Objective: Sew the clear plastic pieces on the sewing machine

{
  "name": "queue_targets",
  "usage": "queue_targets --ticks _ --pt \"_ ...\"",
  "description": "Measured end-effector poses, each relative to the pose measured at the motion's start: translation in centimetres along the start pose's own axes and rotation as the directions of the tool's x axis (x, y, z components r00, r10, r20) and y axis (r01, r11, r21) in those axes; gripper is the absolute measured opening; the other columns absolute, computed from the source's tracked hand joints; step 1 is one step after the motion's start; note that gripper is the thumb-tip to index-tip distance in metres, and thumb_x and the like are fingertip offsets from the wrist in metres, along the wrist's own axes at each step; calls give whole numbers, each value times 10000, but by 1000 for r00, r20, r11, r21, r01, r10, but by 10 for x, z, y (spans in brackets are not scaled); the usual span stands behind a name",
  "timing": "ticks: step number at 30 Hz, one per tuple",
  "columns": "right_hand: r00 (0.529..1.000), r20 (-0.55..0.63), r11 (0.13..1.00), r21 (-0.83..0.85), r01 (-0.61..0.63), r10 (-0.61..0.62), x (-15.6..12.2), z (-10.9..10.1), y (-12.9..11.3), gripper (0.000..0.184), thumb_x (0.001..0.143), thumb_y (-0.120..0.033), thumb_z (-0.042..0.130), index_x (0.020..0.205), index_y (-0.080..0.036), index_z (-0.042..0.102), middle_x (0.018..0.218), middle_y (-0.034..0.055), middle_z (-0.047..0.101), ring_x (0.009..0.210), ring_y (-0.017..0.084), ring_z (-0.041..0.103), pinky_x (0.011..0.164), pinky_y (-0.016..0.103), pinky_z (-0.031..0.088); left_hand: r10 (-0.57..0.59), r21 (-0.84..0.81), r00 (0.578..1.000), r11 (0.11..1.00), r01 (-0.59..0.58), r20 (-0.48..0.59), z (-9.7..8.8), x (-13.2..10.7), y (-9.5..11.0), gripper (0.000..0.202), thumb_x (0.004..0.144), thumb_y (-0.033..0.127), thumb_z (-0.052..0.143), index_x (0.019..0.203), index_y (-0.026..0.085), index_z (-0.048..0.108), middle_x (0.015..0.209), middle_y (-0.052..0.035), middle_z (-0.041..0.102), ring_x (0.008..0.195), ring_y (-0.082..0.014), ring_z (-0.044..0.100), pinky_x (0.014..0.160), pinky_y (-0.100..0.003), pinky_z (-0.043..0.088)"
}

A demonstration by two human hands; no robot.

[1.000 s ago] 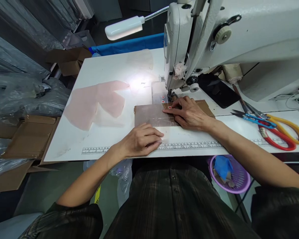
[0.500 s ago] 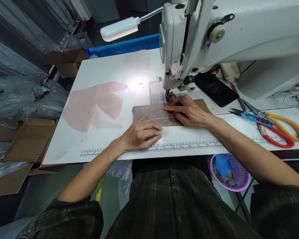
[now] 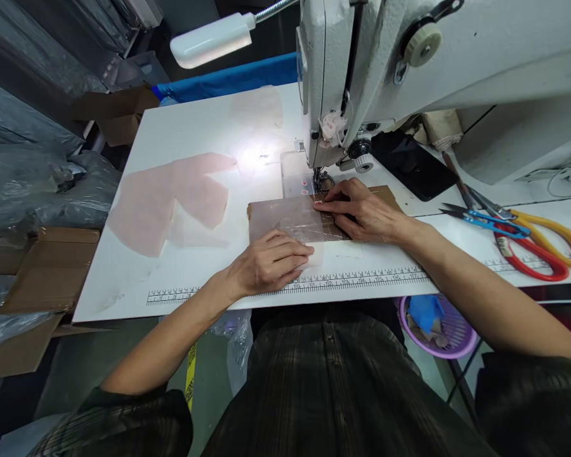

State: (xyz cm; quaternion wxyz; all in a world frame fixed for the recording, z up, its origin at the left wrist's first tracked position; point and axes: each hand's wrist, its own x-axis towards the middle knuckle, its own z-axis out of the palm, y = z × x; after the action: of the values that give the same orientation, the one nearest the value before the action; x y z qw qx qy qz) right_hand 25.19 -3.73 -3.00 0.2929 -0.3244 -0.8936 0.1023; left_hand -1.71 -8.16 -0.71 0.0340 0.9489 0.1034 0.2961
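A piece of sheer pale fabric point(image 3: 285, 214) lies over a flat brown board point(image 3: 386, 195) in front of the sewing machine's presser foot point(image 3: 320, 181). With its fingers curled together, my left hand point(image 3: 276, 260) grips the fabric's near edge. My right hand point(image 3: 361, 209) is bent over the board, its fingertips closed on the fabric's right edge just before the foot. What lies under the right palm is hidden. Farther left on the white table, cut pieces of sheer pink fabric point(image 3: 171, 197) lie flat.
A lit white lamp point(image 3: 212, 41) hangs over the table. On the right lie a black phone point(image 3: 413, 165), blue-handled snips point(image 3: 490, 221) and scissors with red and yellow handles point(image 3: 535, 257). A printed ruler point(image 3: 361, 279) runs along the front edge. Below stands a purple basket point(image 3: 464, 339).
The camera view has shifted slightly. My left hand has slid a little to the right along the fabric's near edge; my right hand stays at nearly the same place.
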Motion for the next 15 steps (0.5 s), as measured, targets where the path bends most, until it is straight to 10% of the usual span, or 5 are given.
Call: queue_targets --ticks 9,15 --pt "990 141 999 38 15 -20 -2 -16 -9 354 940 -240 507 1148 -329 779 1205 81 672 1116 276 562 970 519 492 -31 -22 1000 999 31 1 2 -1 0 110 882 124 691 981 158 659 1018 -72 798 920 -182 758 799 -340 594" --pt "985 174 999 37 -29 23 -3 -15 -11 361 931 -237 515 1148 -359 777 1227 75 659 1132 280 542 985 537 473 -188 -38 980 982 186 -65 -7 6 -7 333 924 486 646 1054 180 668 1047 -84 772 910 -205 731 787 -383 574"
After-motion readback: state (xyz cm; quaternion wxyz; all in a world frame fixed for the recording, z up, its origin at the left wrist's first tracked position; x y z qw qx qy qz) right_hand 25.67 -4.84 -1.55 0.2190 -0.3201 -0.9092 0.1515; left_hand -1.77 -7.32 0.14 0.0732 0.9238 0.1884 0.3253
